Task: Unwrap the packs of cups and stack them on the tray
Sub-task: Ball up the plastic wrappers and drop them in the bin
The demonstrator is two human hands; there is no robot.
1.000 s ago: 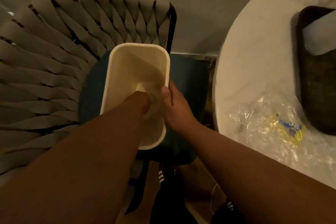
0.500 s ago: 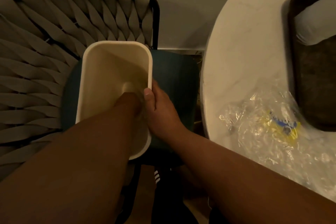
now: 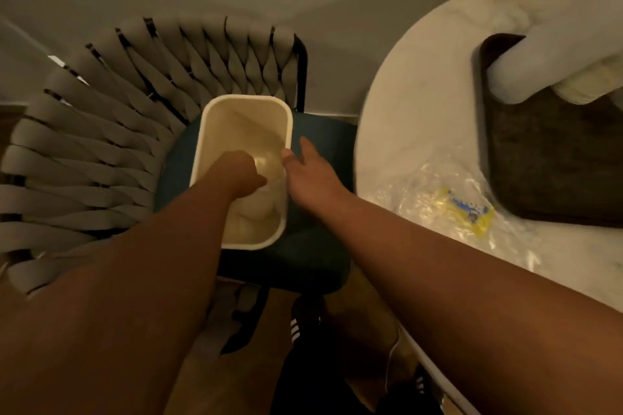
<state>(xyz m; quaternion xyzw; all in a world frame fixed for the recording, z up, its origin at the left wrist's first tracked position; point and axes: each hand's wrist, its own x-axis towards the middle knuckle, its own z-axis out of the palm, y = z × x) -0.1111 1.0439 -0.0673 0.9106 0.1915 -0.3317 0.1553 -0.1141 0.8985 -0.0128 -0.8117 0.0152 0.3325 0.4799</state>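
Pack: a pale wrapped pack of cups point(image 3: 258, 204) lying inside the cream bin point(image 3: 215, 121), blurred, at its near right end.
Left hand: the left hand point(image 3: 241, 172) is down in the bin, curled and grasping the pack.
Right hand: the right hand point(image 3: 312, 167) is released, fingers straight, just outside the bin's right rim, thumb at the rim.
Bin: on the chair point(image 3: 101, 131) seat.
Table: the table point(image 3: 421, 77) carries the dark tray point(image 3: 546, 158) with white cup stacks point(image 3: 553, 54) on it; crumpled wrap point(image 3: 448, 199) lies beside it.
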